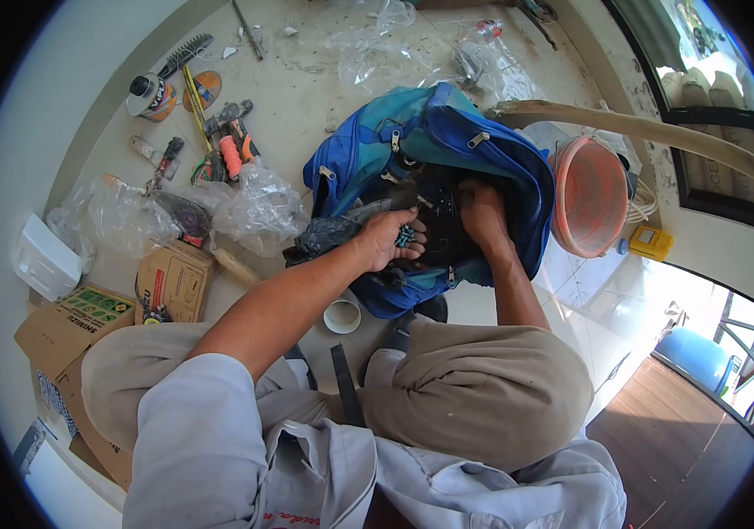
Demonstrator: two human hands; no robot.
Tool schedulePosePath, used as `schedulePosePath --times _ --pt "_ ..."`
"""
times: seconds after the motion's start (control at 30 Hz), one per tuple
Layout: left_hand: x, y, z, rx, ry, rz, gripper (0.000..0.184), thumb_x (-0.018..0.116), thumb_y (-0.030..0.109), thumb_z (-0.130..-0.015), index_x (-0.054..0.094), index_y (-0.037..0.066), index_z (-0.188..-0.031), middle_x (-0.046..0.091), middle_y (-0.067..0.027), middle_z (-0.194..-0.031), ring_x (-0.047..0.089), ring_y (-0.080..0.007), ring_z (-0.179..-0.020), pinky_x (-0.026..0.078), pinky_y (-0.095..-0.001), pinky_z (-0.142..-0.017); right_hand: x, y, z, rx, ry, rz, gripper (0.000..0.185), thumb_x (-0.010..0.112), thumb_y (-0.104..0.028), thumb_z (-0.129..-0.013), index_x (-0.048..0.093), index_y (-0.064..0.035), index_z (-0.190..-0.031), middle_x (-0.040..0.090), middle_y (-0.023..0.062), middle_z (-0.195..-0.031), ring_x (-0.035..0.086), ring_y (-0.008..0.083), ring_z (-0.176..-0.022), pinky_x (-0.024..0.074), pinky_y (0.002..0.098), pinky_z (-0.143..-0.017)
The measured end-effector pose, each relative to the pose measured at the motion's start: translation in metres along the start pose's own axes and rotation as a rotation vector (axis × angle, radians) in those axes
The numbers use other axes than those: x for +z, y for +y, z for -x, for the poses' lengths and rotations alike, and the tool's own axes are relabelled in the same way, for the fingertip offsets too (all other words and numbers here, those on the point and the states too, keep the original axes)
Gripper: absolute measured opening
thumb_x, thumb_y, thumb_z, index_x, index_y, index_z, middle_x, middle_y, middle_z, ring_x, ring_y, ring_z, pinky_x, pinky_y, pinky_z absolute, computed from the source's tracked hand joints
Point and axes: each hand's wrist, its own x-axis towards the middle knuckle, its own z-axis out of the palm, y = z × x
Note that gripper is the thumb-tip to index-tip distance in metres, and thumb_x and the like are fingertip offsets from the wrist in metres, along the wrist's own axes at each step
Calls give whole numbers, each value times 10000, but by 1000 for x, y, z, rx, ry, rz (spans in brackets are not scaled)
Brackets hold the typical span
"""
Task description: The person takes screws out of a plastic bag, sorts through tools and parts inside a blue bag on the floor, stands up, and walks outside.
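Note:
A blue and teal zippered bag (469,119) lies open on the floor in front of my knees. My left hand (387,240) is cupped at its near-left edge, palm up, with the fingers curled round several small blue-green pieces (405,235); they look like screws or wall plugs, too small to be sure. My right hand (482,212) reaches down into the bag's dark inside, its fingertips hidden among black contents. Dark crumpled plastic (328,236) hangs over the left rim, beside my left wrist.
An orange bucket (590,198) stands right of the bag, below a curved wooden handle (659,132). A hammer (230,115), clear plastic (262,207), an angle grinder (187,213) and cardboard boxes (174,280) lie to the left. A white pipe piece (341,316) sits near my feet.

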Motion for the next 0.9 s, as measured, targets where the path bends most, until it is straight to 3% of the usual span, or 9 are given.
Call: schedulePosePath --times 0.07,0.17,0.37,0.67,0.77,0.87,0.9 --pt "-3 -1 0 -9 -1 -36 437 554 402 -1031 633 -25 -1076 678 -143 -913 693 -240 -733 608 -342 -639 7 9 -5 45 -20 117 177 577 -61 -887 736 -15 -950 708 271 -949 691 461 -913 542 510 -841" --pt "-3 -2 4 -2 -7 -37 432 540 395 -1038 636 -25 -1070 680 -141 -900 694 -237 -721 608 -337 -628 19 13 -6 19 -125 188 215 623 -133 -877 748 -45 -1029 714 257 -967 688 462 -916 552 514 -845" --pt "-3 -2 6 4 3 -15 463 505 412 -1044 641 -30 -1061 680 -153 -902 695 -258 -731 616 -364 -651 31 5 -1 118 -202 302 261 675 -232 -837 735 -65 -1027 717 246 -974 694 441 -919 550 530 -851" --pt "-4 -5 2 16 -5 -28 460 489 392 -1048 642 -41 -1083 683 -171 -924 694 -266 -779 618 -393 -705 29 7 0 102 -252 199 260 726 -203 -783 733 -54 -996 716 246 -973 690 436 -944 550 508 -850" --pt "-4 -4 4 24 -14 -20 462 484 387 -1050 638 -44 -1112 687 -176 -946 694 -269 -795 617 -396 -728 23 2 3 90 -196 158 241 678 -187 -800 718 -23 -972 718 243 -959 704 410 -935 551 491 -837" --pt "-2 -1 7 38 -11 23 462 482 385 -1050 634 -42 -1138 690 -178 -961 695 -275 -804 615 -398 -743 17 2 4 81 -138 -210 212 683 -160 -816 728 -11 -960 726 222 -911 726 355 -882 555 431 -796" --pt "3 2 11 49 -1 49 461 482 384 -1049 633 -40 -1144 691 -179 -964 696 -277 -806 615 -400 -745 9 -2 3 95 -267 -301 201 685 -150 -821 733 -9 -955 728 215 -899 727 339 -866 553 416 -787"
